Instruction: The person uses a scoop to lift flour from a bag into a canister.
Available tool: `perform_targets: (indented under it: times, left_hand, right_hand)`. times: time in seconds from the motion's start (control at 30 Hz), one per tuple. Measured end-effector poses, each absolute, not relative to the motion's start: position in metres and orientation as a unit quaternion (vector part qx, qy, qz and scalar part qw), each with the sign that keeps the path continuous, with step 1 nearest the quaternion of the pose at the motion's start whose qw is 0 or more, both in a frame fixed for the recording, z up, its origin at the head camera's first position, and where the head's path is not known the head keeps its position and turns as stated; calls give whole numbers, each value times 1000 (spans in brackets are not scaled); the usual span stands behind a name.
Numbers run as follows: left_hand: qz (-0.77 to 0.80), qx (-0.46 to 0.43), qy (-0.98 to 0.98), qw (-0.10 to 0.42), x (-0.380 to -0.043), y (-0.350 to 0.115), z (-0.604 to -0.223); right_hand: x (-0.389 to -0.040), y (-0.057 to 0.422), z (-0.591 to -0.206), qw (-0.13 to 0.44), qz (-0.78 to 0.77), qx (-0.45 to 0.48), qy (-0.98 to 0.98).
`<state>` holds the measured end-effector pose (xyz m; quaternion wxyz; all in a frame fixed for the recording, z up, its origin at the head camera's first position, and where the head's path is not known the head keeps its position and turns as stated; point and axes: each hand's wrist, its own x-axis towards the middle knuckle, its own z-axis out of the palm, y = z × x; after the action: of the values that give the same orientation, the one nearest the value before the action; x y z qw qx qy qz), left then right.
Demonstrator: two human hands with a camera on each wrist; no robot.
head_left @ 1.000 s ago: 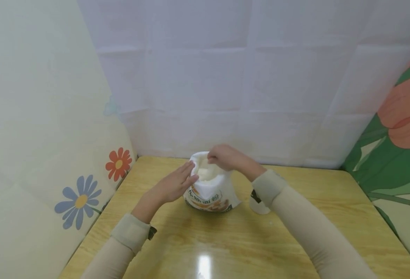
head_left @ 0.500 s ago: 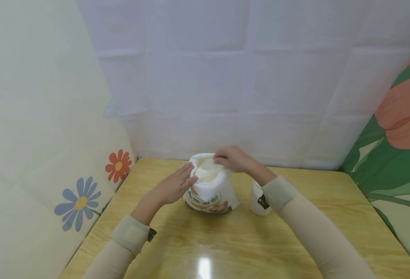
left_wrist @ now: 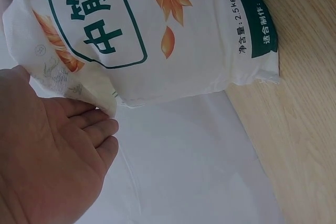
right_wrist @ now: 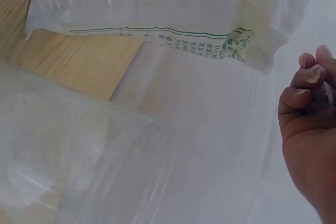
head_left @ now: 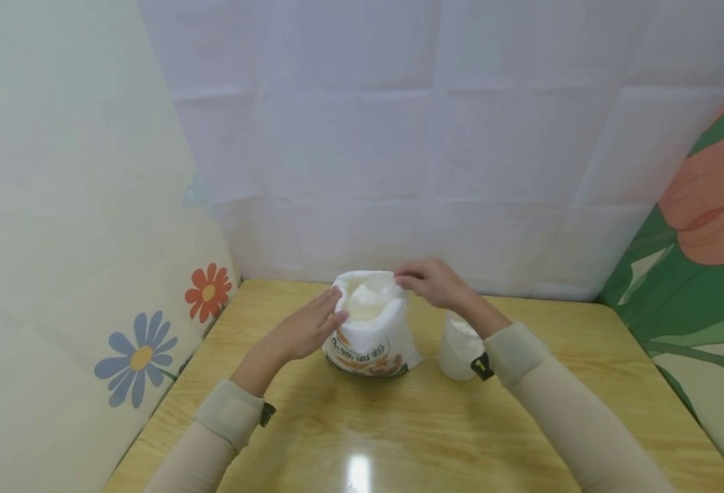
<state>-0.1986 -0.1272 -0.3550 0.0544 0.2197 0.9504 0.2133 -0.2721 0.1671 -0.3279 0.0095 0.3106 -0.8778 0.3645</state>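
Observation:
A white flour bag (head_left: pixel 368 342) with green lettering stands upright on the table, its rolled-down mouth showing flour inside. Against the left side of its rim lies my left hand (head_left: pixel 309 325), fingers nearly straight and thumb spread toward the front. In the left wrist view, the folded cuff covers part of that hand's (left_wrist: pixel 58 145) fingers. My right hand (head_left: pixel 432 282) is just right of the mouth, fingers curled round a thin white handle (right_wrist: pixel 326 98). The handle appears to belong to a white scoop, its heaped end (head_left: pixel 366 296) over the flour; its outline blends with the bag.
Right of the bag, below my right forearm, stands a clear tub (head_left: pixel 457 349), seen close up as transparent plastic (right_wrist: pixel 52 145) in the right wrist view. The wooden table (head_left: pixel 337 424) meets a white cloth backdrop (head_left: pixel 349 150). Flower-printed panels (head_left: pixel 140 356) flank both sides.
My right hand has moved right from over the mouth to its right edge, and a white heap has risen into sight. My left hand stays at the rim.

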Motion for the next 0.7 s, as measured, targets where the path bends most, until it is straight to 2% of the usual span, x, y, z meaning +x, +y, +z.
perform_targets:
  times: [0.7]
  left_hand:
    - [214,216,951,51,-198,-124,-356]
  right_hand:
    - [-267,190,-329,-14,438,262,-860]
